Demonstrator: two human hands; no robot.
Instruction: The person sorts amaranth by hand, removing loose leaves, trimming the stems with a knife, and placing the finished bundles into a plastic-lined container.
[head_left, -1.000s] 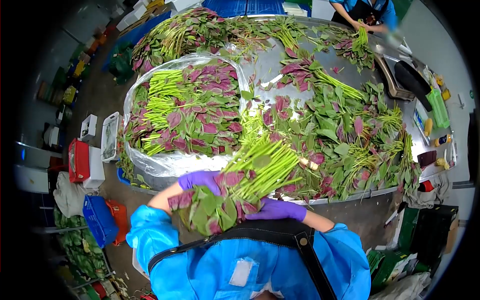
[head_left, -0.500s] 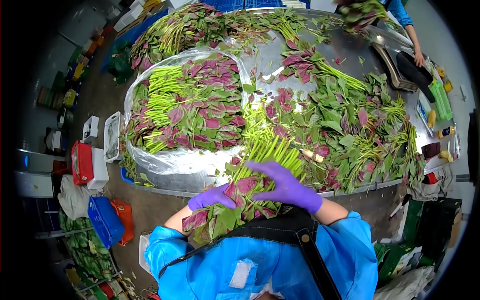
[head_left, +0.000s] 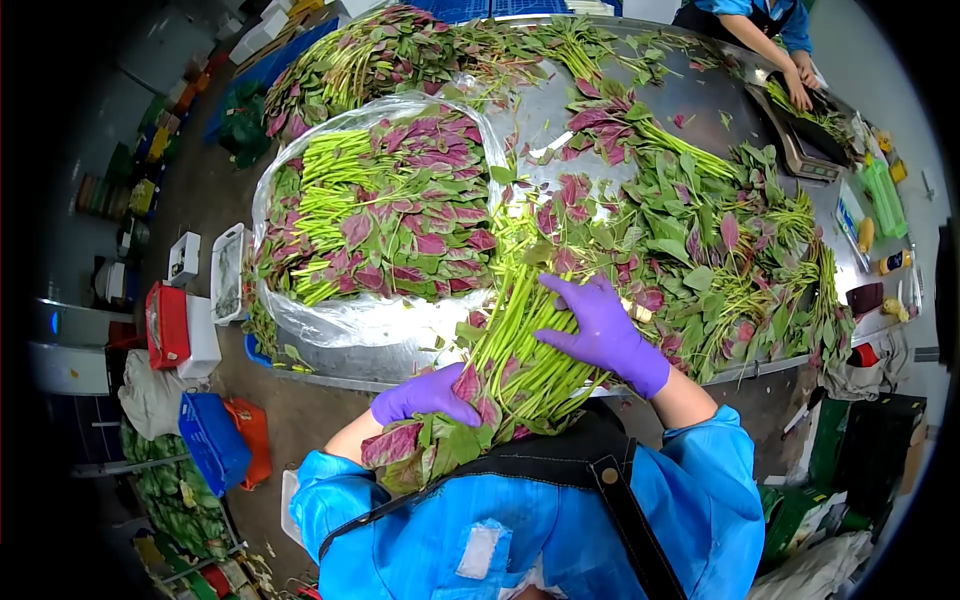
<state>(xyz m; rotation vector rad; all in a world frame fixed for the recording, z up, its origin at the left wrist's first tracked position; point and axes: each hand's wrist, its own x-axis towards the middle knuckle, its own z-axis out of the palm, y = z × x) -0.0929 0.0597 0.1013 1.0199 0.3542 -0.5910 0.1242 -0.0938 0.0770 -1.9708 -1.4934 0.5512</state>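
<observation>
A bunch of red-and-green amaranth [head_left: 525, 350] lies across the near edge of the metal table, its stems pointing away from me and its leaves toward my apron. My left hand [head_left: 430, 396], in a purple glove, is closed around the leafy end. Also gloved in purple, my right hand [head_left: 605, 335] lies against the right side of the stems, thumb and fingers spread apart. Just beyond it, the light wooden handle [head_left: 638, 311] of a tool is partly hidden. Left of the bunch, a clear plastic bag [head_left: 330, 325] lies open around stacked amaranth [head_left: 400, 215].
Loose amaranth [head_left: 700, 240] covers the table's right side; another heap [head_left: 360, 60] stands far left. At the far right, a co-worker's hands [head_left: 800, 85] hold greens over a scale [head_left: 805, 165]. Crates, including a blue one [head_left: 213, 440], stand on the floor at left.
My right hand has moved right and away from the leaves onto the stems, which now lie more spread out. The left hand stays put. The co-worker's greens have come down onto the scale.
</observation>
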